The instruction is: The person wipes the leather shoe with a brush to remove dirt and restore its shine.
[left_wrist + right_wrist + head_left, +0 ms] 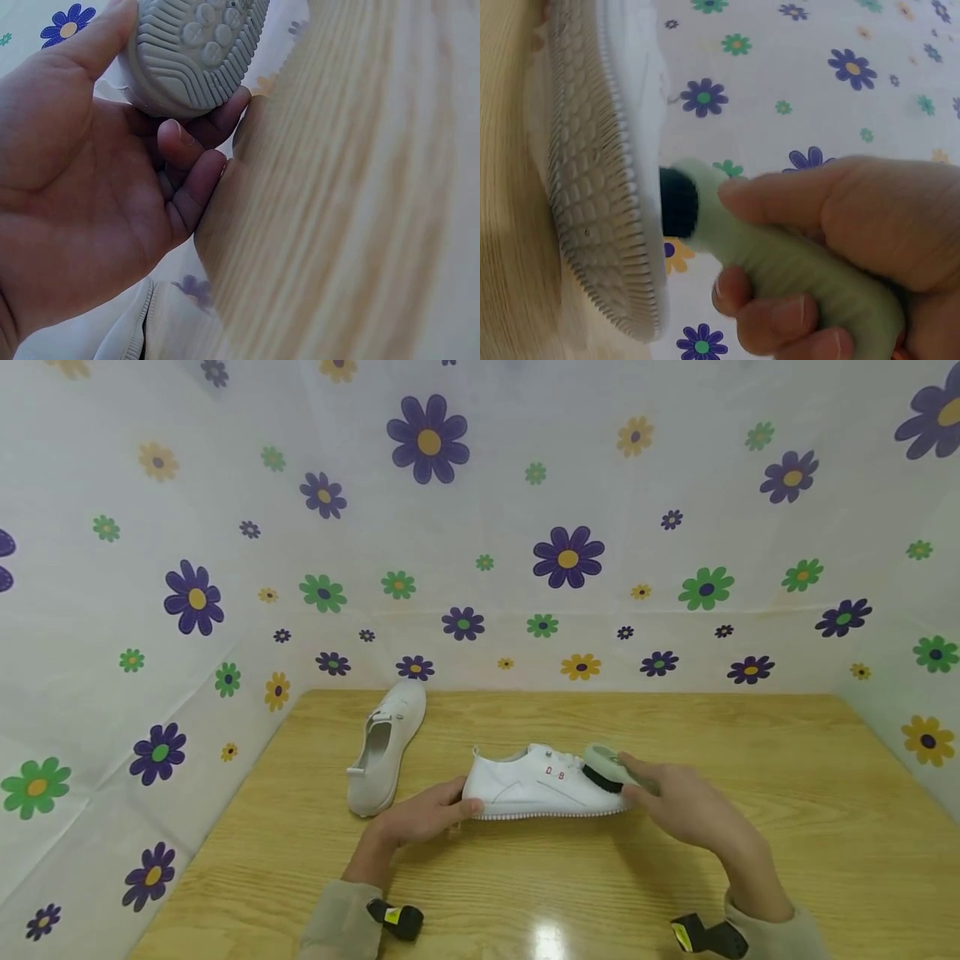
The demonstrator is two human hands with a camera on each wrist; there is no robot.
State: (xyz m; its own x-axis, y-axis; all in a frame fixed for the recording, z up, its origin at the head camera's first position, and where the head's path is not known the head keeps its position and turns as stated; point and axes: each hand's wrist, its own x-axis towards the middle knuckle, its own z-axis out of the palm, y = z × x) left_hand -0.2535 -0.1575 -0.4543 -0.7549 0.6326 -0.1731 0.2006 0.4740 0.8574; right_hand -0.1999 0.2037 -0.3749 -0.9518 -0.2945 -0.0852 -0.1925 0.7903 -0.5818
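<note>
A white shoe point(517, 789) with small red letters on its side is held by the heel in my left hand point(427, 810), toe pointing right. In the left wrist view the thumb lies on one side of the heel and fingers curl under the ridged sole point(202, 67). My right hand point(686, 802) grips a pale green brush point(611, 766) by its handle. Its dark bristles point(679, 202) meet the shoe's upper near the toe. The right wrist view shows the sole's textured underside point(592, 165), tilted up off the table.
The matching white shoe point(386, 752) stands on the wooden table point(787, 760), left of my left hand and close to the back edge. A white flower-patterned sheet point(480, 510) hangs behind the table and along both sides.
</note>
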